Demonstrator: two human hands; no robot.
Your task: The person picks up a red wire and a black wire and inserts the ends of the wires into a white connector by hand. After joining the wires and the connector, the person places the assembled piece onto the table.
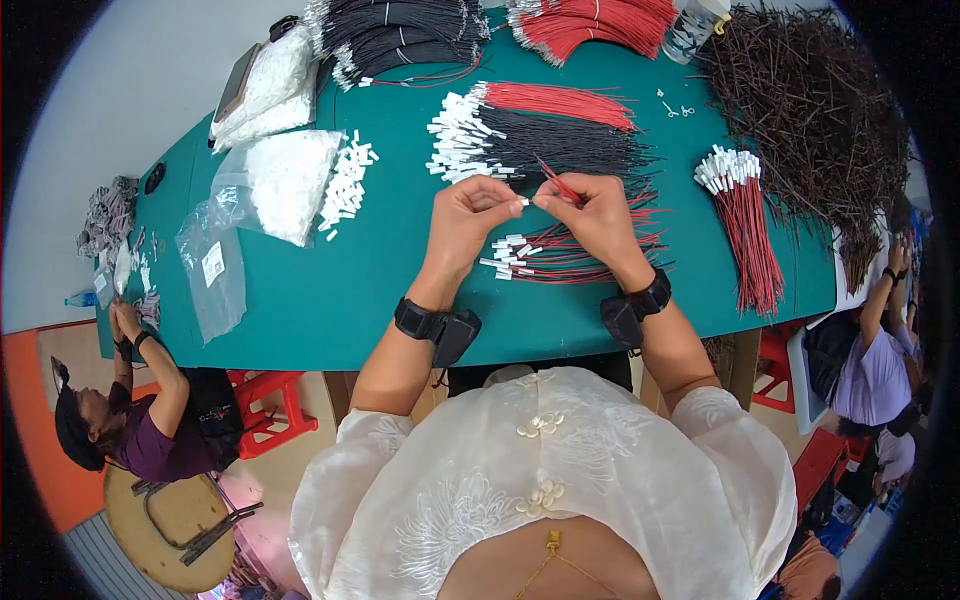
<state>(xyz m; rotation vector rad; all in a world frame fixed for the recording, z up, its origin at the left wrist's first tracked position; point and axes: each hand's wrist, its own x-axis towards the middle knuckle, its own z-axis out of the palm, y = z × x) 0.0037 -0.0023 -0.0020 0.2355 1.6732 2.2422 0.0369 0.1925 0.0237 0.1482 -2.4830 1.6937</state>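
White connector (pixel 525 202) — pinched by the left hand (pixel 465 212), just beside the right hand (pixel 600 215), which grips red wire (pixel 563 187).

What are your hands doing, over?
Left hand pinching white connector. Right hand holding red wire, fingertips at the connector. Loose wires under right hand, over.

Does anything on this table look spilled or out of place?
Slightly: loose white connectors lie scattered beside a clear plastic bag, as if spilled, though perhaps deliberately. A few small pale pieces also sit apart, right of the red wires.
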